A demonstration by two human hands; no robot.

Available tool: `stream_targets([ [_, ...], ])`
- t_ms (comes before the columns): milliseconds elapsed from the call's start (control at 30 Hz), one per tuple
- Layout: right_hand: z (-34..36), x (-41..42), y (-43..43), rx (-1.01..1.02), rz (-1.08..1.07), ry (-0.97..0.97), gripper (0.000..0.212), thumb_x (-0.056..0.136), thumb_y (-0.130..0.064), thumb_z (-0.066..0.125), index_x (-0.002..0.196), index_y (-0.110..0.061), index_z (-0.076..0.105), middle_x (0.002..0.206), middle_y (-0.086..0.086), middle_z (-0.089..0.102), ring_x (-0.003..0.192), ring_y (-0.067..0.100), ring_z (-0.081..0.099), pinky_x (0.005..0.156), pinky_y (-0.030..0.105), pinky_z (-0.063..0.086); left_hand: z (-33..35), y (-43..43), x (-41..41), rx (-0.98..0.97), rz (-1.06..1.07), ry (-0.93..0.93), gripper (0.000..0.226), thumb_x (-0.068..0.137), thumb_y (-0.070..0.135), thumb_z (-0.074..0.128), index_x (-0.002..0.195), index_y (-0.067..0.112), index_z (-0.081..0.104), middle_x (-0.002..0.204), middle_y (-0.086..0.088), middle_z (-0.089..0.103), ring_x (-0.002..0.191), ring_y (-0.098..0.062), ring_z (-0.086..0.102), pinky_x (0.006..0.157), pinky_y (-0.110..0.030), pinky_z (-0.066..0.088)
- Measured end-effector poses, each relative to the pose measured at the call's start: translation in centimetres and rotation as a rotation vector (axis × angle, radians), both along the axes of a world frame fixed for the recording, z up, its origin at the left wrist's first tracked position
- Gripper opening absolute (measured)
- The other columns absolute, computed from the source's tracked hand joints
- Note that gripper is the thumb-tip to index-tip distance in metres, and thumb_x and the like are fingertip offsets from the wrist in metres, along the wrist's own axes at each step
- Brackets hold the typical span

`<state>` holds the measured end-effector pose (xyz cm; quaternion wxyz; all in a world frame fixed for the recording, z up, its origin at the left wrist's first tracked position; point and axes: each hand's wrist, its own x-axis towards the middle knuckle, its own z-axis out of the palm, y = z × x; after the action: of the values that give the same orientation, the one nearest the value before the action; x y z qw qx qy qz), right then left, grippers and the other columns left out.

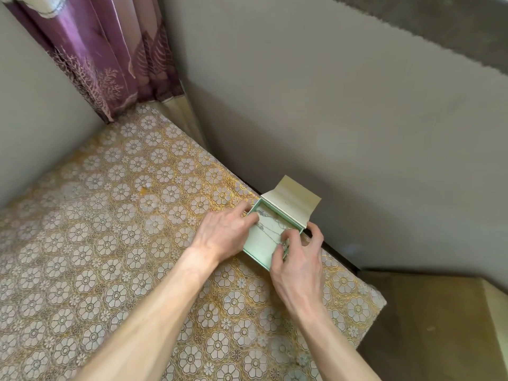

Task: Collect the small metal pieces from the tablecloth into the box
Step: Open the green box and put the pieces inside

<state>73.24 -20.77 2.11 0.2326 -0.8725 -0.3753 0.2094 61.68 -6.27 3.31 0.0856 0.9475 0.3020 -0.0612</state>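
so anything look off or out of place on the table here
Nothing major. The box sits at the tablecloth's far edge by the wall, lid open, with a thin chain lying loose inside. One small yellowish blemish breaks the flower pattern.

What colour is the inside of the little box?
Pale mint green inside the box, seen in the head view.

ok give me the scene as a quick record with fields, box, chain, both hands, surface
box: mint green box, lid open and leaning back toward the wall
contents: thin silver chain lying across the inside
left hand: at the box's left edge, fingers reaching in
right hand: at the box's right side, fingertips pinched at the chain
surface: floral gold tablecloth
loose pieces on cloth: none I can make out
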Motion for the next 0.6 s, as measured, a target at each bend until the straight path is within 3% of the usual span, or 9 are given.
stream_targets([
  [100,0.8,0.4,-0.4,-0.041,0.045,0.031,0.022,0.094,-0.033,0.053,0.116,-0.03,0.053,0.159,0.009,0.021,0.11,0.029,0.063,0.087,0.044,0.056,0.7,-0.8,-0.5,-0.035,0.059,-0.032,0.023,0.096,0.019,0.057,0.118,0.019,0.065,0.135,-0.005,0.058,0.071,-0.029,0.07,0.047,-0.039,0.055],
  [233,3.3,1.8,-1.5,-0.091,0.155,0.077,0.031,0.098,-0.038,0.051,0.128,-0.031,0.055,0.162,0.006,0.026,0.132,0.024,0.05,0.101,0.042,0.048,1.7,-2.9,-2.0,-0.118,0.243,-0.117,0.033,0.1,0.024,0.052,0.132,0.024,0.06,0.137,0.003,0.055,0.08,-0.02,0.07,0.059,-0.036,0.061],
  [300,5.3,2.9,-2.2,-0.125,0.232,0.095,0.034,0.099,-0.039,0.05,0.132,-0.032,0.054,0.162,0.0,0.027,0.14,0.021,0.041,0.107,0.042,0.041,2.5,-4.6,-2.8,-0.194,0.408,-0.146,0.035,0.102,0.028,0.05,0.137,0.027,0.057,0.141,0.007,0.053,0.087,-0.015,0.07,0.069,-0.029,0.061],
  [400,8.7,4.5,-3.7,-0.105,0.347,0.046,0.036,0.099,-0.039,0.051,0.134,-0.032,0.054,0.161,-0.003,0.032,0.143,0.017,0.035,0.113,0.036,0.035,3.8,-7.8,-4.6,-0.299,0.607,-0.176,0.035,0.103,0.031,0.051,0.138,0.027,0.056,0.14,0.006,0.056,0.073,-0.009,0.066,0.055,-0.01,0.045],
  [433,10.2,4.9,-4.6,-0.103,0.384,0.027,0.037,0.099,-0.039,0.052,0.135,-0.032,0.054,0.16,-0.005,0.035,0.143,0.016,0.034,0.114,0.034,0.034,4.8,-9.0,-5.3,-0.331,0.649,-0.182,0.034,0.103,0.031,0.052,0.137,0.028,0.056,0.14,0.006,0.055,0.079,-0.009,0.066,0.06,-0.007,0.042],
  [500,12.6,5.2,-6.5,-0.118,0.469,-0.014,0.038,0.1,-0.04,0.051,0.136,-0.032,0.054,0.156,-0.009,0.041,0.142,0.012,0.035,0.116,0.03,0.031,6.4,-11.4,-6.7,-0.41,0.742,-0.233,0.032,0.101,0.029,0.056,0.134,0.028,0.058,0.14,0.004,0.056,0.106,-0.009,0.06,0.086,-0.018,0.044],
  [533,14.0,5.1,-7.8,-0.115,0.507,-0.042,0.037,0.1,-0.041,0.051,0.136,-0.033,0.054,0.153,-0.011,0.044,0.141,0.011,0.036,0.115,0.028,0.03,7.8,-12.9,-7.4,-0.442,0.798,-0.269,0.032,0.1,0.028,0.058,0.133,0.026,0.059,0.14,0.002,0.057,0.109,-0.009,0.057,0.091,-0.024,0.042],
  [600,16.8,4.5,-10.9,-0.098,0.549,-0.066,0.034,0.1,-0.042,0.051,0.133,-0.035,0.056,0.146,-0.015,0.051,0.137,0.007,0.04,0.113,0.025,0.031,10.3,-16.4,-9.1,-0.502,0.885,-0.316,0.033,0.099,0.033,0.06,0.132,0.026,0.06,0.14,0.0,0.056,0.091,-0.011,0.061,0.085,-0.026,0.049],
])
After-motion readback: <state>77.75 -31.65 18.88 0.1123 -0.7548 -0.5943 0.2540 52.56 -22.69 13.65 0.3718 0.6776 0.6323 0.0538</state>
